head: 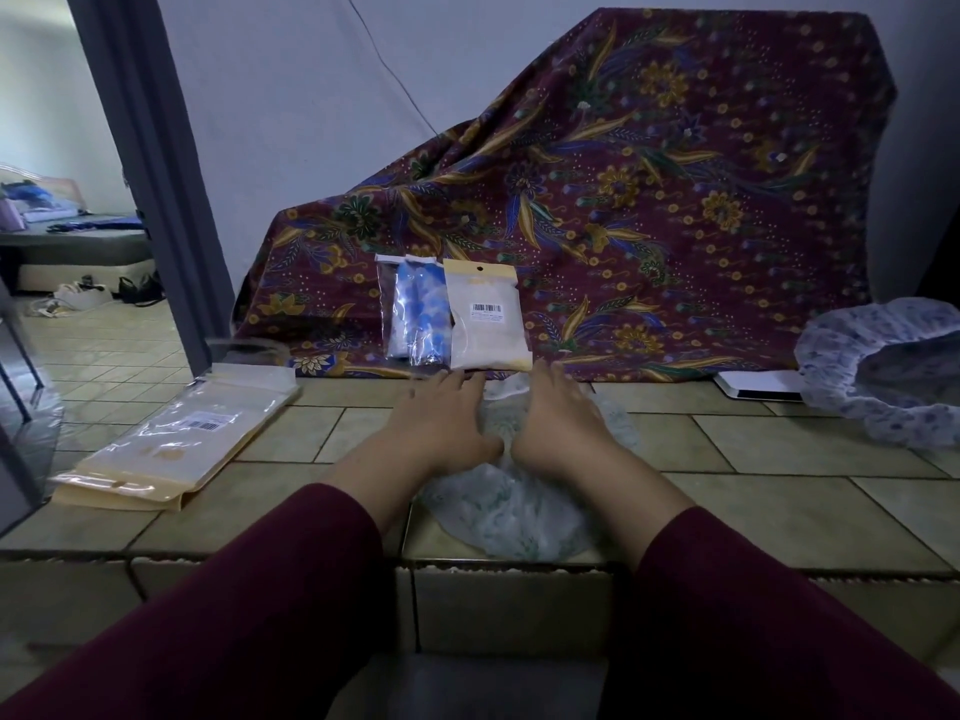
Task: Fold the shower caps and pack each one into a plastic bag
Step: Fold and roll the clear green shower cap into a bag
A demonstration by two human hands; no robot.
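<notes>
A pale shower cap with a green print (511, 517) lies flat on the tiled ledge in front of me. My left hand (447, 418) and my right hand (558, 413) rest side by side on its far half, fingers straight and pressing down. A stack of empty plastic bags (171, 444) lies at the left. Two packed bags lean against the patterned cloth: one with a blue cap (415, 309), one cream with a barcode (485, 317). Another white cap with a purple print (883, 371) lies open at the right.
A dark red patterned cloth (649, 200) covers a bulky object behind the ledge. A white flat device (753, 387) lies beside the purple cap. The ledge's front edge (311, 561) drops just below my forearms. A doorway opens at the left.
</notes>
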